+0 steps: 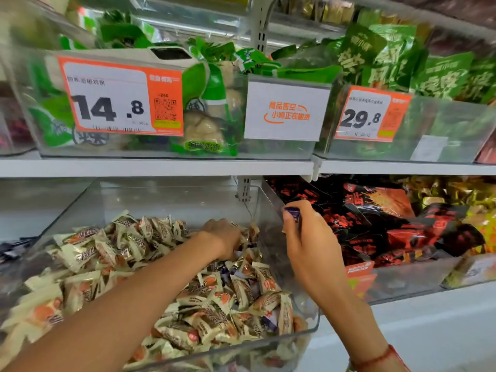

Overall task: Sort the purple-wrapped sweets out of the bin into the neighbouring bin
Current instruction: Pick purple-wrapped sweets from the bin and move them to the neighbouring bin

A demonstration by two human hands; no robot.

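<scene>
A clear plastic bin [80,208] on the lower shelf holds a heap of cream-wrapped sweets [204,320]. A few purple-wrapped sweets [269,322] show among them near the front right and the middle. My left hand [224,237] reaches deep into the heap at the back right, fingers curled down among the wrappers; what they hold is hidden. My right hand [308,245] is raised at the bin's right wall and pinches a purple-wrapped sweet [293,212] between thumb and fingers. To the right stands the neighbouring bin [408,280] with red-and-black packets.
The upper shelf [161,167] hangs close above, carrying clear bins of green packets with orange price tags [120,96]. Dark purple wrappers [13,248] lie in another bin at the far left. A bin of yellow packets [480,229] sits at the far right.
</scene>
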